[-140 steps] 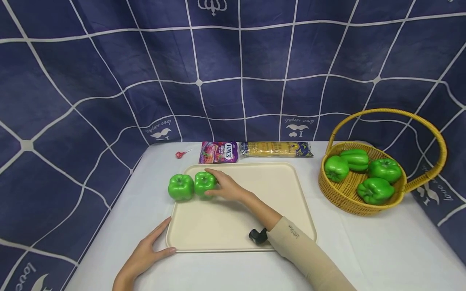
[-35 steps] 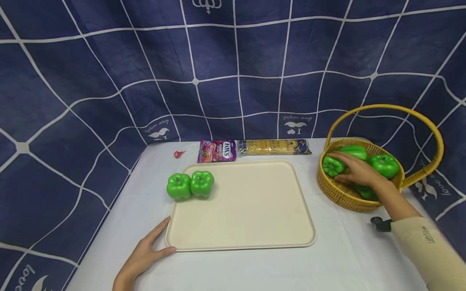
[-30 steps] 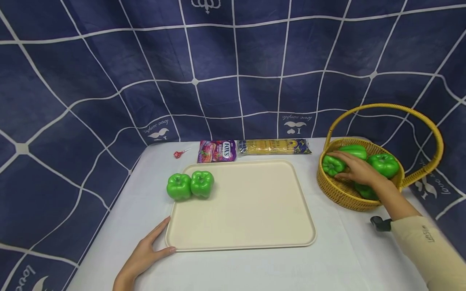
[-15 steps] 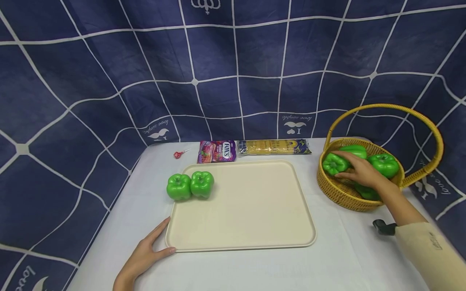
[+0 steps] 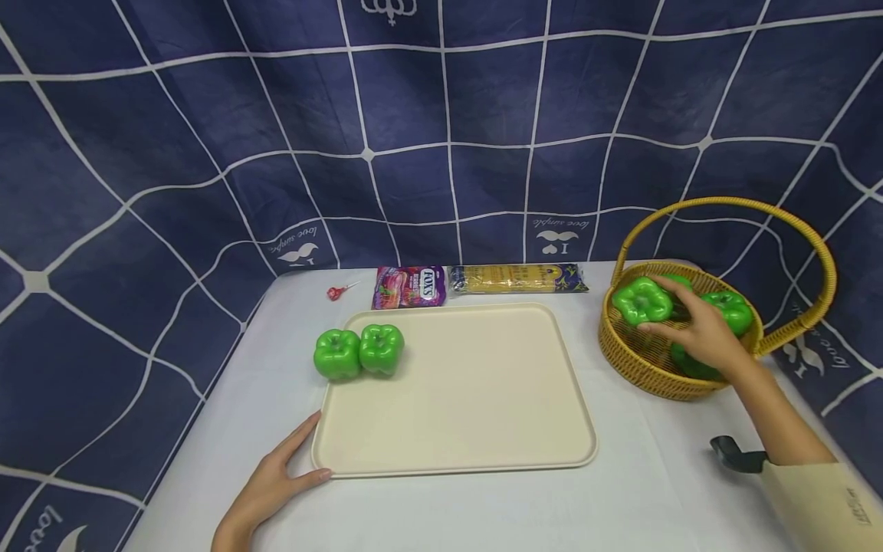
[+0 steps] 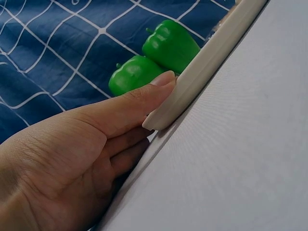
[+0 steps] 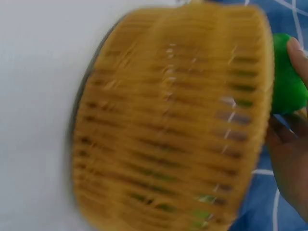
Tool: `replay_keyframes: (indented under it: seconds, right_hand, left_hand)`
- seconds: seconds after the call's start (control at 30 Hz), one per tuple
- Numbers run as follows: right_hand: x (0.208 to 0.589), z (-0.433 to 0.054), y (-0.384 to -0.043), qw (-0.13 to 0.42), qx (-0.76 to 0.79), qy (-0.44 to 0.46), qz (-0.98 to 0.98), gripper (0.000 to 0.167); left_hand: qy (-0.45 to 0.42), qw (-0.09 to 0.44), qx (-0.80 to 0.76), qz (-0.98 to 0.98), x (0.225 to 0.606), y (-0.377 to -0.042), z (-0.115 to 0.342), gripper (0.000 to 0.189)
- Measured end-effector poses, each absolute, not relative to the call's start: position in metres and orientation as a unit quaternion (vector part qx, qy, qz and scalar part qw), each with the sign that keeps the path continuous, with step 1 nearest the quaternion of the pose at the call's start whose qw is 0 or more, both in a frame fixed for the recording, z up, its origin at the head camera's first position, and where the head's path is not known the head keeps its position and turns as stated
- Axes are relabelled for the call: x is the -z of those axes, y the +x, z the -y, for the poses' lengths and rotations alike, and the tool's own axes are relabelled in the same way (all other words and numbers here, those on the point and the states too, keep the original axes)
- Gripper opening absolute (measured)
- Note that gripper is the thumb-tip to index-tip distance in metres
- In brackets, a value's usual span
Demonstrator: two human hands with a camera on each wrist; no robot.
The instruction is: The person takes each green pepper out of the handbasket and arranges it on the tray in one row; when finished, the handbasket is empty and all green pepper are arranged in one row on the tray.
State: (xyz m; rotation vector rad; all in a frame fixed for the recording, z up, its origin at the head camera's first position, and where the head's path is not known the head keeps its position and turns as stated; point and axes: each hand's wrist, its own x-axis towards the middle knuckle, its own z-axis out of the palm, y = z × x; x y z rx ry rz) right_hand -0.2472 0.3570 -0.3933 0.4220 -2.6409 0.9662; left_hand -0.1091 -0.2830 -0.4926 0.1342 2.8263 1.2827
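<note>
My right hand (image 5: 710, 333) grips a shiny green bell pepper (image 5: 643, 300) between thumb and fingers, over the left side of a yellow wicker basket (image 5: 624, 356). In the right wrist view, that held pepper (image 7: 286, 82) shows beyond the basket's rim. Several other green peppers (image 5: 731, 310) lie in the basket, partly hidden by the hand. My left hand (image 5: 272, 479) rests at the near left corner of a cream tray (image 5: 469, 406), its thumb (image 6: 163, 79) against the rim. Two green bell peppers (image 5: 382, 349) sit side by side at the tray's far left, the outer one (image 5: 338, 354) overlapping the edge.
Behind the tray lie a purple FOX'S candy bag (image 5: 410, 287), a yellow packet (image 5: 517, 278) and a red lollipop (image 5: 335, 293). The basket's tall handle (image 5: 824, 268) arches on the right. A blue checked cloth (image 5: 414, 115) hangs behind the white table.
The right hand has gone from the pepper on the tray to the basket, taken hold of another pepper there and raised it slightly. The left hand stays at the tray's corner.
</note>
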Motion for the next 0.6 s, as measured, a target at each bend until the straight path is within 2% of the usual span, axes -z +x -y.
replay_keyframes:
  seconds: [0.3, 0.6]
  right_hand:
    - [0.377, -0.310, -0.231, 0.215, -0.359, 0.182, 0.890, 0.088]
    - [0.371, -0.249, -0.227, 0.236, -0.394, 0.216, 0.862, 0.087]
  left_hand:
    - [0.044, 0.019, -0.422, -0.906, 0.493, -0.109, 0.283, 0.088]
    - [0.051, 0.012, -0.413, -0.909, 0.495, -0.111, 0.284, 0.089]
